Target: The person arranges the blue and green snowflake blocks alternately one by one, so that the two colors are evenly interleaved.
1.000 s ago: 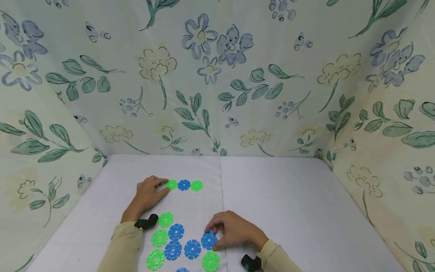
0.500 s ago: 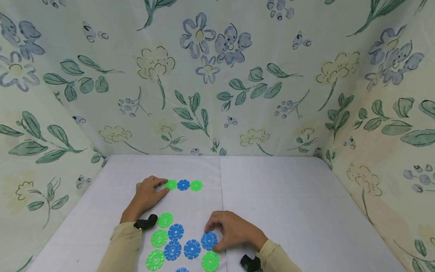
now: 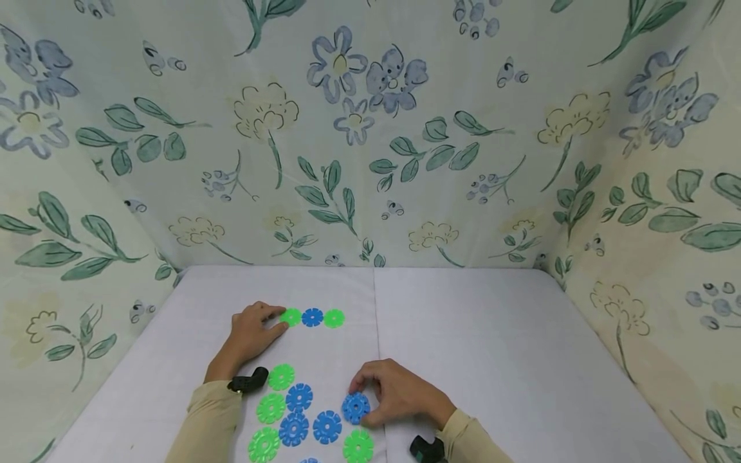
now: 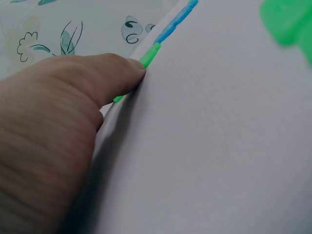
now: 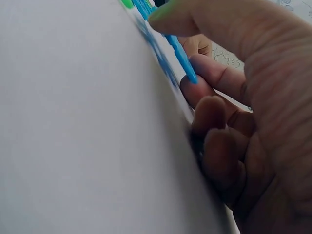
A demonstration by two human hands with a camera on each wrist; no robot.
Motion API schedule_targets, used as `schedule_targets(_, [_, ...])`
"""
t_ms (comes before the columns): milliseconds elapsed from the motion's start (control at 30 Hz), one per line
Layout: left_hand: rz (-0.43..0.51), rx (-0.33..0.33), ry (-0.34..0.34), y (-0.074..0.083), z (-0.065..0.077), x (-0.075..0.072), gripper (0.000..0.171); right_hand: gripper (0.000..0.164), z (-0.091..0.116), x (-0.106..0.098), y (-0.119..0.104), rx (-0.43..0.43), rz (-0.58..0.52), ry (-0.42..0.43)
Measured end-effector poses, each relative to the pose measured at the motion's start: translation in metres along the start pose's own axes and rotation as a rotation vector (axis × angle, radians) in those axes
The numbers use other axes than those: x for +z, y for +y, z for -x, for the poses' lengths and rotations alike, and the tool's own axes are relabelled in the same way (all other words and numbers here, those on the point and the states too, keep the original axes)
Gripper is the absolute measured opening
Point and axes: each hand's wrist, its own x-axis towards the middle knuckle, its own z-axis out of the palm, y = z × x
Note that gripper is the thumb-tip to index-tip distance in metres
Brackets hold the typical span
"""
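Note:
In the head view my left hand (image 3: 251,334) pinches a green notched interlocking disc (image 3: 292,317) between thumb and forefinger. That disc is the left end of a short row, followed by a blue disc (image 3: 312,317) and another green disc (image 3: 334,318). The left wrist view shows the thumb on the edge of the held green disc (image 4: 151,56). Nearer the front, my right hand (image 3: 405,392) pinches a blue interlocking disc (image 3: 356,409). In the right wrist view this blue disc (image 5: 181,54) stands slightly off the cloth, with its shadow beneath.
Several loose green discs (image 3: 271,408) line the left by the left forearm, with blue discs (image 3: 293,429) beside them. One more green disc (image 3: 358,445) lies just below the right hand. White cloth covers the table (image 3: 492,360); floral curtains (image 3: 370,161) surround it.
The blue disc in the right hand has tilted slightly and its edge has risen a little. Both hands otherwise keep their places; the view shifts slightly.

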Motion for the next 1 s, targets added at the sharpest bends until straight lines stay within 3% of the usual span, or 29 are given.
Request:
schedule_targets(533, [0.014,0.005,0.012,0.002,-0.003,-0.002,0.04,0.038,0.003,-0.01,0.012,0.049,-0.294,0.12])
schedule_targets(833, [0.006,0.002,-0.001,-0.003,0.006,0.003,0.041,0.036,0.0,-0.01,0.013,0.1,-0.37,0.105])
schedule_targets(1000, [0.018,0.025,0.022,-0.001,0.004,0.002,0.04,0.038,-0.004,-0.02,0.011,0.123,-0.336,0.185])
